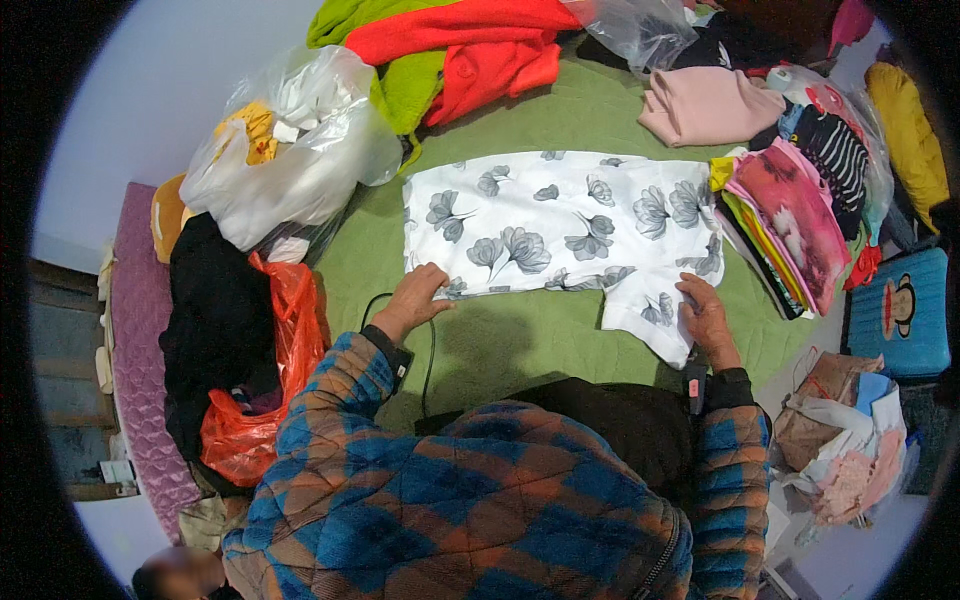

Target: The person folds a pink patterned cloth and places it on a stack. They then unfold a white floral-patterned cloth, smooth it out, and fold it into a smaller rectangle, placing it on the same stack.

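Note:
A white short-sleeved garment (pixel 525 217) with grey flower prints lies spread sideways on a green quilted bed cover (pixel 480 360). It looks folded lengthwise, with one sleeve (pixel 645 307) pointing towards me. My left hand (pixel 412 300) touches the near left corner at the hem, its thumb apart from the fingers. At the other end, my right hand (pixel 707 319) rests by the shoulder and sleeve edge, fingers spread. Neither hand visibly grips the cloth. The far side of the garment lies flat.
Right of the garment sits a stack of folded clothes (pixel 795 225), with a folded pink cloth (pixel 709 109) behind. Filled plastic bags, one clear (pixel 300 172) and one red (pixel 247 442), stand left. Red cloth (pixel 487 67) lies at the back. A dark cord (pixel 431 367) runs near my left wrist.

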{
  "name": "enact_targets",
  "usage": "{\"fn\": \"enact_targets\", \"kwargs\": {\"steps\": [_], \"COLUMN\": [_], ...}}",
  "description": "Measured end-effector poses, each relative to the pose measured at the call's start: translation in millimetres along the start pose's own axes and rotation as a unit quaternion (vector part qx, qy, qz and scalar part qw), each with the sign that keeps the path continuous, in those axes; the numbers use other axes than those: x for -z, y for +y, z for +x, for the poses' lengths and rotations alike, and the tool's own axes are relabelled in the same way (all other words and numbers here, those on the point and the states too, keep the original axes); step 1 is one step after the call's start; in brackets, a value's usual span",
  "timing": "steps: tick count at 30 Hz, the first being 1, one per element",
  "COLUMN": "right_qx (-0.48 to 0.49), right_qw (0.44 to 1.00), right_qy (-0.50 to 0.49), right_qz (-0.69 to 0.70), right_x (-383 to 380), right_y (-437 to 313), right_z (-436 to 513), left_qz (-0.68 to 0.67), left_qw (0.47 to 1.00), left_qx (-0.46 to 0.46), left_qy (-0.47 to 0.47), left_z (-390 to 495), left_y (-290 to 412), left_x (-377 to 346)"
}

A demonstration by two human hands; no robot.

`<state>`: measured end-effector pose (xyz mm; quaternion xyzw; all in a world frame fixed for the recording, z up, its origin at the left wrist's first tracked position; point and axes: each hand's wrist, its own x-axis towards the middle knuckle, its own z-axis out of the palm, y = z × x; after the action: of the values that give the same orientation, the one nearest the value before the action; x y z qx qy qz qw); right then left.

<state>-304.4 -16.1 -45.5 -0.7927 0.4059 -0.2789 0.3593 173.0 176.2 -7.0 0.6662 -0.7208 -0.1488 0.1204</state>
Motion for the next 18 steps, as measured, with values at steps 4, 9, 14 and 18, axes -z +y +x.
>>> {"fn": "enact_targets", "kwargs": {"steps": [4, 9, 14, 18], "right_qx": [0.017, 0.032, 0.045, 0.031], "right_qw": [0.999, 0.999, 0.998, 0.999], "right_qy": [-0.011, 0.0, 0.005, 0.009], "right_qz": [-0.027, -0.038, -0.053, -0.035], "right_x": [0.5, 1.9, 2.0, 3.7], "right_y": [1.7, -3.7, -8.9, -14.7], "right_z": [-1.8, -0.2, 0.1, -1.5], "left_qz": [0.038, 0.024, 0.013, 0.046], "left_qw": [0.998, 0.998, 0.996, 0.998], "left_qx": [-0.026, -0.059, -0.083, -0.022], "left_qy": [0.036, -0.016, -0.033, -0.021], "left_z": [-1.6, -10.2, -13.6, -14.2], "left_y": [-4.0, -14.6, -14.0, -18.9], "left_x": [-4.3, 10.0, 8.7, 5.4]}}
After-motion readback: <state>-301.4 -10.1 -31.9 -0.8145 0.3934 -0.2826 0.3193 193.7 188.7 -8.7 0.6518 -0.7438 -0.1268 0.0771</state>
